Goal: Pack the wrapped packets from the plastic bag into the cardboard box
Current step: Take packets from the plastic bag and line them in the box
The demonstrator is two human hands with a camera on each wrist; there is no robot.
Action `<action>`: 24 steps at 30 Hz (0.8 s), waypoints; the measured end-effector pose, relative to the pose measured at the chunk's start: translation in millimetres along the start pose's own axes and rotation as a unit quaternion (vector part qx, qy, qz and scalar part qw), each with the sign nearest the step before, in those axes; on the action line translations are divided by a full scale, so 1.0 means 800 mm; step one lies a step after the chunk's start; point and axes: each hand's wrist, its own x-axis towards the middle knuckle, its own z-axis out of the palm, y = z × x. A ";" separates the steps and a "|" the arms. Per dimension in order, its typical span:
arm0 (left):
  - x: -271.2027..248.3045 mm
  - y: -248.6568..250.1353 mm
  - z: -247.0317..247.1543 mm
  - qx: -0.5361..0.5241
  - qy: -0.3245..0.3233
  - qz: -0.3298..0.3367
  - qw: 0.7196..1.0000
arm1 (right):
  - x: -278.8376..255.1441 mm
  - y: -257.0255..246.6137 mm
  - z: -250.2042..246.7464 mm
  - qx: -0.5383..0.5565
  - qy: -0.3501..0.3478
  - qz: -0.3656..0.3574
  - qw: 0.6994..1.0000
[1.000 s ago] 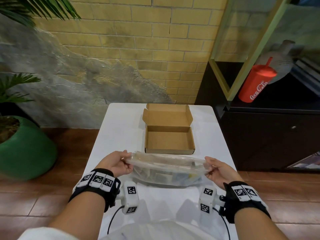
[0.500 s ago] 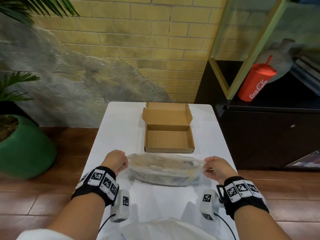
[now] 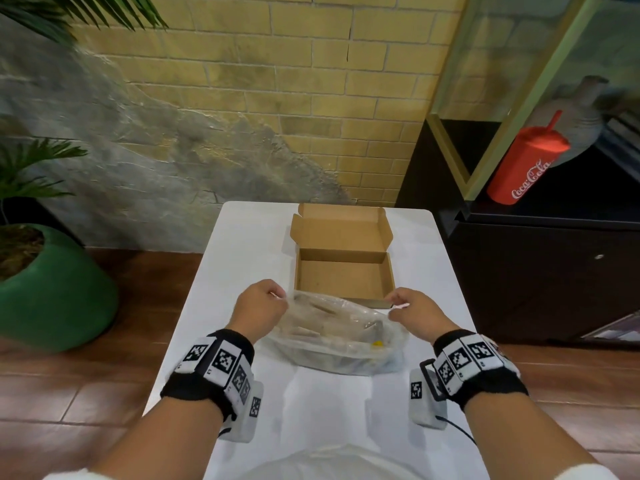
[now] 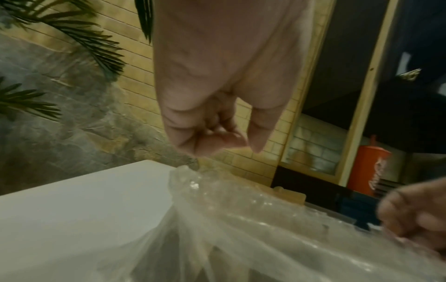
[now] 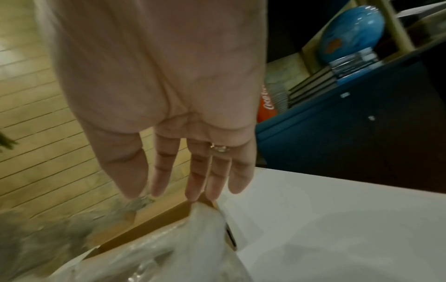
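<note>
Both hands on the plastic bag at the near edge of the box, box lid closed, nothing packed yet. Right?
Not quite: the cardboard box is open, its lid folded back toward the wall and the inside bare, as the head view shows. The rest stands: left hand and right hand each hold an end of the plastic bag at the near edge of the box, with nothing packed yet.

The head view looks steeply down over the bench [image 3: 249, 244]; each wrist view peers closely along its palm; all share the plastic bag [image 3: 339, 334]

Brown cardboard box [image 3: 343, 271], clear plastic bag [image 3: 341, 336], white table [image 3: 242, 271], red cup [image 3: 528, 164].
</note>
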 end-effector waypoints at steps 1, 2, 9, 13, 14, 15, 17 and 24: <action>-0.004 0.005 0.005 0.000 -0.048 0.011 0.999 | 0.003 -0.009 0.001 -0.021 -0.022 -0.008 1.000; -0.008 0.010 0.010 0.006 -0.101 0.017 0.995 | 0.004 -0.019 0.001 -0.048 -0.046 -0.016 0.998; -0.023 -0.005 0.048 0.096 -0.383 -0.090 0.914 | 0.017 -0.063 0.020 -0.198 -0.218 -0.015 0.955; -0.028 -0.019 0.054 0.076 -0.388 -0.090 0.914 | 0.017 -0.070 0.032 -0.228 -0.250 0.001 0.941; -0.029 -0.020 0.054 0.069 -0.386 -0.090 0.916 | 0.015 -0.071 0.034 -0.224 -0.251 0.003 0.942; -0.029 -0.022 0.053 0.070 -0.381 -0.089 0.918 | 0.013 -0.071 0.035 -0.218 -0.251 0.001 0.943; -0.029 -0.023 0.050 0.089 -0.378 -0.080 0.918 | 0.009 -0.072 0.037 -0.205 -0.251 -0.005 0.946; -0.019 -0.024 -0.009 0.079 -0.305 -0.122 0.941 | -0.002 -0.082 0.046 -0.089 -0.247 -0.040 0.964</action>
